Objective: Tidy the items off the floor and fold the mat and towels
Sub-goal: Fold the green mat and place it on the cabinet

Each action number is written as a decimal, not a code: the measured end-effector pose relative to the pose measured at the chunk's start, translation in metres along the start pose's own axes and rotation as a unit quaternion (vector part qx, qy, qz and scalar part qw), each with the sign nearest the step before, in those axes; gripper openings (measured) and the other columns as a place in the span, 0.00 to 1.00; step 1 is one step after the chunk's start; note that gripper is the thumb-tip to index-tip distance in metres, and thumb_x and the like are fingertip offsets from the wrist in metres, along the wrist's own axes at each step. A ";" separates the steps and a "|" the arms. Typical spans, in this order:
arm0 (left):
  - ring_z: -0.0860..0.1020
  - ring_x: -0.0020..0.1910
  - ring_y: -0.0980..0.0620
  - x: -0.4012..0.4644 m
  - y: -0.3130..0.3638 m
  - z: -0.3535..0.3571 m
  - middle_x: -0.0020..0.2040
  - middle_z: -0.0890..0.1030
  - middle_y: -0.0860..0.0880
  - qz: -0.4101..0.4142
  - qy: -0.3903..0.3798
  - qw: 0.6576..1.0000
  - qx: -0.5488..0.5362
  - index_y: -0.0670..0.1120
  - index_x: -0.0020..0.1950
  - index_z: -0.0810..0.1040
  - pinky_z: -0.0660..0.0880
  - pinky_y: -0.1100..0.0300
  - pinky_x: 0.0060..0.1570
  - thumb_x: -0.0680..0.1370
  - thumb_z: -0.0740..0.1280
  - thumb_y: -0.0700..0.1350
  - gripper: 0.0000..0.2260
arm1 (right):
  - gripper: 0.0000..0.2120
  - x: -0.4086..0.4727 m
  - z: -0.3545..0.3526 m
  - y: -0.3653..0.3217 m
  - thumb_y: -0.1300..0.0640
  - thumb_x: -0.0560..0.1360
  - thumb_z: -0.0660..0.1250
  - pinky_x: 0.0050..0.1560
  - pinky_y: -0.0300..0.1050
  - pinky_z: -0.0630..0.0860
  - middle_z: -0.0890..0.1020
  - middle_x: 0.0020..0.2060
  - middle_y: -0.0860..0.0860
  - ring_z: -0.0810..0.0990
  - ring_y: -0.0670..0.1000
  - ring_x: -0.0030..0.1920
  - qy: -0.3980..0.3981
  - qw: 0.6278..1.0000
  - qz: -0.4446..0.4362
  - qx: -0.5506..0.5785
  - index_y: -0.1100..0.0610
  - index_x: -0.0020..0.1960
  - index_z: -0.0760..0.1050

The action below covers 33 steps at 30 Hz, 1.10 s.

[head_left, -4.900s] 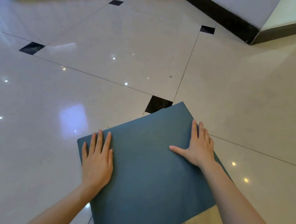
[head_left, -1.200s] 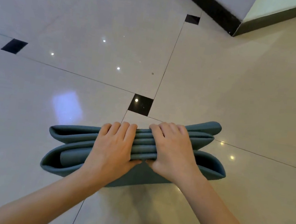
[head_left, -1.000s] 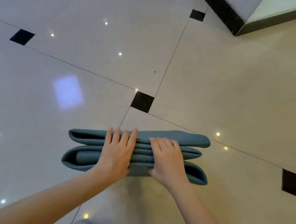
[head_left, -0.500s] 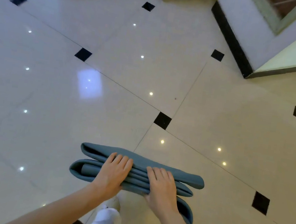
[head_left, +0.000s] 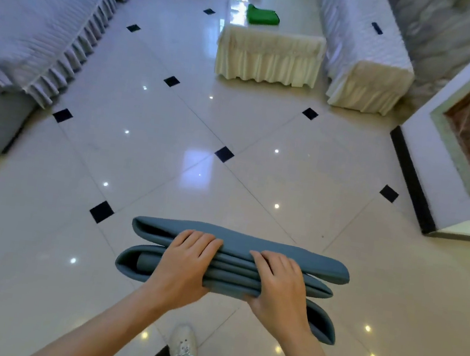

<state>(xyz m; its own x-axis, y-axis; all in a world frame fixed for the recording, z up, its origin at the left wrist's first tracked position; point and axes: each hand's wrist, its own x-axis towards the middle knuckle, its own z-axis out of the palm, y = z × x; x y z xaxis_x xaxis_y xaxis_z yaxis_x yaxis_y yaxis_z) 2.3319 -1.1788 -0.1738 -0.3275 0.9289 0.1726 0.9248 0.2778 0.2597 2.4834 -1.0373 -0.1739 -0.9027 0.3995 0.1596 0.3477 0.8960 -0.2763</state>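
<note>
- left hand (head_left: 186,264) and right hand (head_left: 279,285) each curl around the folded teal mat (head_left: 234,263), carried clear of the tiled floor (head_left: 171,154).
- its loose layers gape at both ends; a slack grip could let the folds spring open.
- no containers in sight; a green cloth (head_left: 262,16) lies on the skirted table (head_left: 271,42) beyond.

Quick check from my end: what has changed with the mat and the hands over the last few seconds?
The teal mat was lying flat on the floor under two flat palms; it is now folded into a thick bundle and lifted off the floor. The left hand and right hand went from pressing it to gripping it, fingers over the top. Unchanged in the last second: both hands hold it side by side.
</note>
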 end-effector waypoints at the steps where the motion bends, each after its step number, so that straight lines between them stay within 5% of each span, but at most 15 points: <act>1: 0.78 0.50 0.49 -0.002 -0.010 -0.015 0.52 0.80 0.48 0.000 0.019 1.000 0.006 0.44 0.58 0.76 0.65 0.56 0.60 0.63 0.74 0.54 0.27 | 0.33 0.013 -0.008 -0.013 0.52 0.52 0.80 0.52 0.46 0.75 0.80 0.47 0.50 0.79 0.51 0.47 0.013 1.000 -0.015 -0.003 0.57 0.56 0.78; 15: 0.77 0.53 0.46 0.016 -0.130 -0.091 0.54 0.80 0.46 -0.066 0.124 0.986 0.085 0.43 0.60 0.73 0.66 0.52 0.61 0.65 0.76 0.48 0.27 | 0.27 0.163 -0.013 -0.093 0.57 0.57 0.80 0.49 0.46 0.76 0.82 0.45 0.51 0.80 0.51 0.44 0.104 0.987 -0.121 -0.002 0.58 0.54 0.80; 33: 0.79 0.50 0.47 0.244 -0.275 -0.097 0.52 0.81 0.46 -0.176 0.118 0.968 0.132 0.43 0.58 0.77 0.65 0.56 0.57 0.59 0.79 0.45 0.29 | 0.28 0.465 0.016 -0.006 0.60 0.52 0.81 0.44 0.46 0.77 0.80 0.41 0.52 0.79 0.52 0.40 0.072 0.971 -0.222 0.048 0.59 0.52 0.80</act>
<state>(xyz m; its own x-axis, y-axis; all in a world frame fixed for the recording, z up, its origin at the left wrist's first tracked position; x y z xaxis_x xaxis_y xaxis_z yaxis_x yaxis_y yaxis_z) 1.9790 -1.0520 -0.1109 -0.6373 0.6927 0.3376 0.7554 0.6481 0.0961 2.0573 -0.8601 -0.1129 -0.9112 0.0067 0.4119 -0.0996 0.9667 -0.2358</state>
